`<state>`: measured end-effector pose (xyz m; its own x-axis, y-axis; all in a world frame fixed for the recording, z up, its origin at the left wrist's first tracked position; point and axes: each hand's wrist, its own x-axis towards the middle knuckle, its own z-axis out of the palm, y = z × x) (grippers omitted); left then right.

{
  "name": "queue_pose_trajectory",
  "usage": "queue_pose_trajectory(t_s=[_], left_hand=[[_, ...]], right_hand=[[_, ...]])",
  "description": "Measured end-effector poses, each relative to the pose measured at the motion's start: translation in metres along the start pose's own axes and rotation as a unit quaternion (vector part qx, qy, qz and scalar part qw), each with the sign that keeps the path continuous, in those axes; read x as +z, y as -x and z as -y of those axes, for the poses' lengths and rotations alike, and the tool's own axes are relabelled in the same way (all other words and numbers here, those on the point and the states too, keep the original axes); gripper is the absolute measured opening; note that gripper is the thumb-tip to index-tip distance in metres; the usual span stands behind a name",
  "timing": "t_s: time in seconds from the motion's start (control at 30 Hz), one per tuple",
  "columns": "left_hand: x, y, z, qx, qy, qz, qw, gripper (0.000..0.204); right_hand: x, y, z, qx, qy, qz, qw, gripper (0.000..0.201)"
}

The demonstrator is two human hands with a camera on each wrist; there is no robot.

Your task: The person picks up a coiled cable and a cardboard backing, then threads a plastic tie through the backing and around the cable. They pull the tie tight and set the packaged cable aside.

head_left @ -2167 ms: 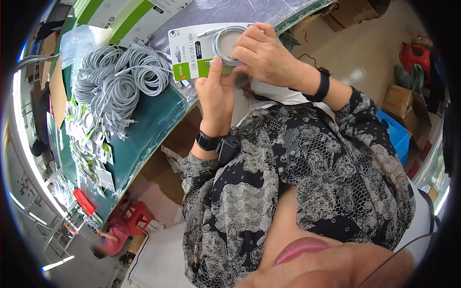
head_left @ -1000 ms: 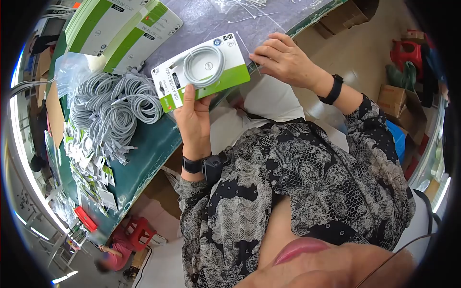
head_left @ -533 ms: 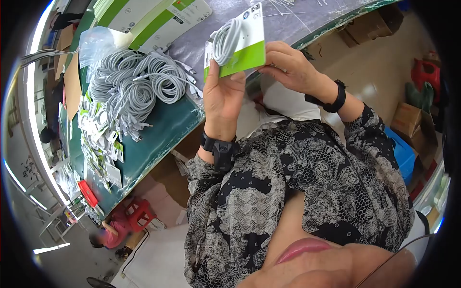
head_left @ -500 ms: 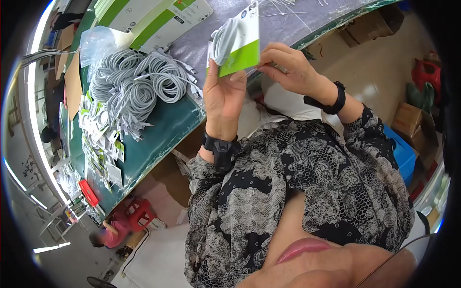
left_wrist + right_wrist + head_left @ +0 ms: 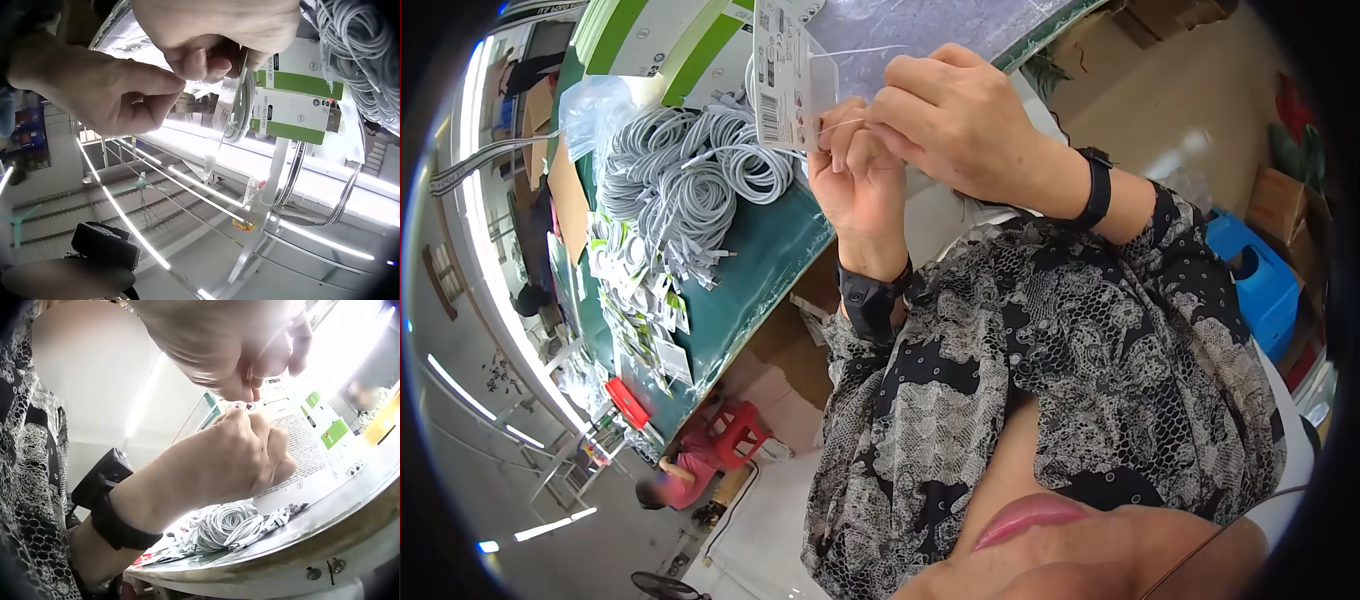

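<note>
My left hand (image 5: 858,185) grips the lower edge of a printed packaging card (image 5: 778,90), whose back with its barcode faces the head camera. A coiled grey USB cable (image 5: 247,106) lies against the card's other face, as the left wrist view shows. Close against the left fingers, my right hand (image 5: 965,125) pinches a thin white cable tie (image 5: 841,124) at the card. Another thin white strand (image 5: 870,50) sticks out past the card's edge. In the right wrist view, both hands' fingertips meet in front of the card (image 5: 297,440).
On the green table (image 5: 765,250) lies a heap of coiled grey cables (image 5: 670,170), beside a clear plastic bag (image 5: 595,110) and small carded pieces (image 5: 635,290). Flat printed cards (image 5: 625,40) are stacked at the back. A blue container (image 5: 1250,285) stands at the right.
The card has turned from its cable side to its printed back and moved left. My right hand has come in from the right to the left fingers, with the cable tie pinched.
</note>
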<state>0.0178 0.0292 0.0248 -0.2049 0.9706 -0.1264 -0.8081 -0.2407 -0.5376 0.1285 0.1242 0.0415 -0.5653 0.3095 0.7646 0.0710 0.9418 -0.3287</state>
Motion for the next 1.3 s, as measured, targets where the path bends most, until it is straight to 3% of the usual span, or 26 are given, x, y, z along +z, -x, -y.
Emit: queue_pose_trajectory(t_s=[0.47, 0.57, 0.63, 0.73, 0.77, 0.8, 0.87, 0.9, 0.93, 1.0, 1.07, 1.17, 1.3], left_hand=[[-0.002, -0.002, 0.004, -0.008, 0.024, 0.001, 1.000, 0.018], [-0.008, -0.001, 0.000, -0.035, 0.002, 0.034, 0.999, 0.016], [-0.011, 0.002, 0.002, 0.000, -0.243, 0.003, 0.970, 0.024], [-0.005, 0.001, 0.019, 0.071, -0.316, -0.052, 0.945, 0.024], [-0.004, 0.002, 0.023, 0.095, -0.360, -0.063, 0.926, 0.034], [-0.009, 0.002, 0.015, 0.099, -0.355, -0.055, 0.928, 0.034], [-0.025, 0.005, -0.006, -0.016, -0.407, 0.024, 0.913, 0.044], [-0.020, 0.009, 0.001, 0.013, -0.457, -0.033, 0.889, 0.040], [-0.022, 0.011, 0.002, 0.014, -0.453, -0.031, 0.891, 0.040], [-0.023, 0.013, 0.005, 0.081, -0.514, -0.098, 0.848, 0.035], [-0.023, 0.014, 0.007, 0.085, -0.513, -0.099, 0.849, 0.032], [-0.022, 0.019, 0.012, 0.084, -0.557, -0.099, 0.820, 0.031], [-0.021, 0.019, 0.012, 0.081, -0.562, -0.101, 0.817, 0.034]], right_hand=[[0.001, -0.002, 0.002, 0.002, 0.003, 0.011, 1.000, 0.010], [0.003, -0.003, 0.002, -0.003, -0.007, 0.007, 1.000, 0.009], [0.004, -0.004, 0.001, -0.011, -0.012, 0.005, 1.000, 0.008], [0.003, -0.004, -0.005, 0.016, -0.075, 0.022, 0.997, 0.007], [-0.001, -0.003, -0.010, 0.026, -0.120, 0.037, 0.992, 0.007], [-0.005, 0.000, -0.015, 0.037, -0.166, 0.052, 0.984, 0.008], [-0.009, 0.012, -0.027, 0.020, -0.163, 0.065, 0.984, 0.014], [-0.006, 0.021, -0.030, 0.091, -0.225, 0.072, 0.968, 0.017], [-0.003, 0.031, -0.034, 0.162, -0.282, 0.077, 0.943, 0.019], [0.000, 0.041, -0.041, 0.150, -0.255, 0.071, 0.953, 0.023], [-0.002, 0.042, -0.039, 0.235, -0.312, 0.044, 0.920, 0.024], [0.001, 0.048, -0.037, 0.215, -0.317, -0.017, 0.923, 0.025], [-0.004, 0.051, -0.040, 0.212, -0.337, 0.008, 0.917, 0.028]])
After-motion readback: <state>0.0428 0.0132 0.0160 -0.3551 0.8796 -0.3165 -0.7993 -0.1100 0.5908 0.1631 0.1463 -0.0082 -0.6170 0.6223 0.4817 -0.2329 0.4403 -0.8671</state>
